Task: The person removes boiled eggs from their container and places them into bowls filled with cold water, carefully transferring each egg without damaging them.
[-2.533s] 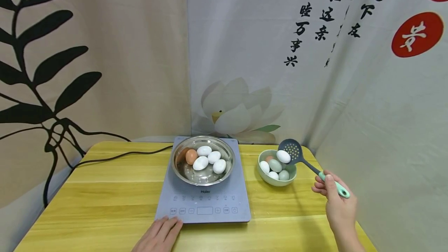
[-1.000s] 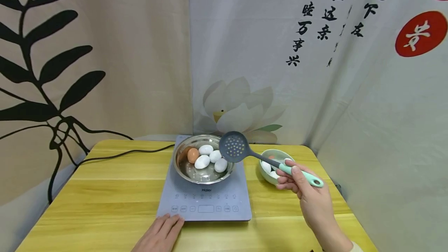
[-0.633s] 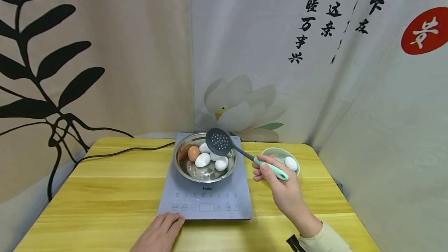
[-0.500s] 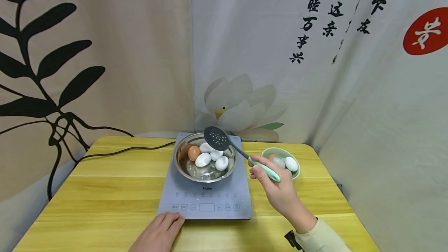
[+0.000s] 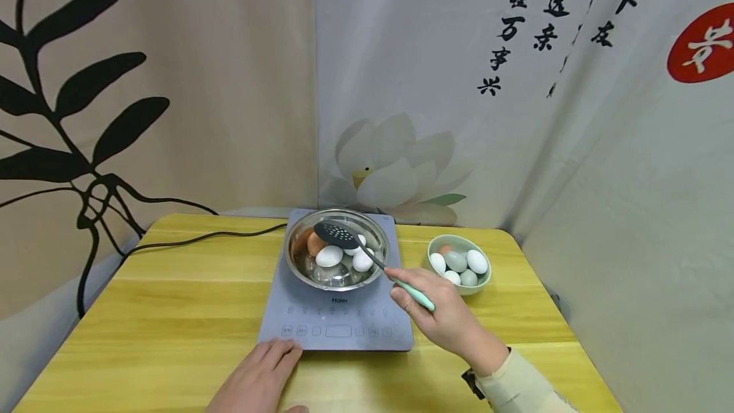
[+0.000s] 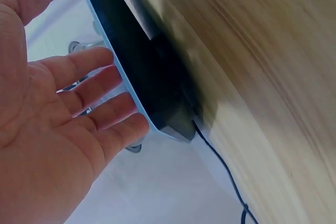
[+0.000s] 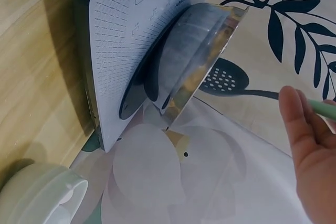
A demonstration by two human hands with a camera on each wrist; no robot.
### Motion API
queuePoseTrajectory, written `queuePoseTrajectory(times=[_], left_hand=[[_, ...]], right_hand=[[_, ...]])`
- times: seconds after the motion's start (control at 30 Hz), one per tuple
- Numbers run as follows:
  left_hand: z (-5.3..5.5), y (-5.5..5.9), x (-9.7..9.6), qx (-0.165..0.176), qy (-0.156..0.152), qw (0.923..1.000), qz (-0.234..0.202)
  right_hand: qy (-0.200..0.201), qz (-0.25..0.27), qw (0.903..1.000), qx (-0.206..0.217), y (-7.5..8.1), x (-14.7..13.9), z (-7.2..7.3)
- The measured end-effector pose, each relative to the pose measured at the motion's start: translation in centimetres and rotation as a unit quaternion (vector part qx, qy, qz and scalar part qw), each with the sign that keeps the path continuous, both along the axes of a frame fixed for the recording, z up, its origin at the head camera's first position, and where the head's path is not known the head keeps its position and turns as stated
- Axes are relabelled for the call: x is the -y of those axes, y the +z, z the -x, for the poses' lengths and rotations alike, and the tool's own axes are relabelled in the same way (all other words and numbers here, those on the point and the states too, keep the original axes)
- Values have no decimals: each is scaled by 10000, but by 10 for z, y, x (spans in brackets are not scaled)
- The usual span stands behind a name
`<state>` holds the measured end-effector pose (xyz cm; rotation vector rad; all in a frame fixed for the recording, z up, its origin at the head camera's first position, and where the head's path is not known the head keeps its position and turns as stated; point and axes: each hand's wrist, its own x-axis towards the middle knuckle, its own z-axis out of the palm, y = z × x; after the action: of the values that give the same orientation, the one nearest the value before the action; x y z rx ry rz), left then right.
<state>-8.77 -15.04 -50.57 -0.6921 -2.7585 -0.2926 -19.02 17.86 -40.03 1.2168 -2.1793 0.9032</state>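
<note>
At the frame's centre, the skimmer, its grip pinched in the right hand towards lower right, hangs over eggs in the pan. Lower left, the left hand, fingers loosely extended, touches the hob.

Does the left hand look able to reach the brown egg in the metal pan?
Probably yes. The left hand touches the cooktop, and nothing tall stands between it and the pan. In the head view, the skimmer's head partly hides the brown egg and might hinder.
</note>
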Motion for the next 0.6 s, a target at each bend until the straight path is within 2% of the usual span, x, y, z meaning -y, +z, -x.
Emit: queuePoseTrajectory(times=[0.13,0.2,0.3,0.5,0.6], left_hand=[[-1,8,1,803,55,9968,-5],[-3,10,1,1023,57,9947,-40],[-5,11,2,1037,47,9946,-22],[-6,12,2,739,58,9972,37],[-6,13,1,845,54,9964,-5]], right_hand=[[208,0,9998,43,2,-2,-2],[336,2,9994,68,3,-3,-3],[526,-11,9985,118,4,-2,-5],[728,-45,9969,282,4,3,-8],[713,-8,9967,394,3,4,-10]])
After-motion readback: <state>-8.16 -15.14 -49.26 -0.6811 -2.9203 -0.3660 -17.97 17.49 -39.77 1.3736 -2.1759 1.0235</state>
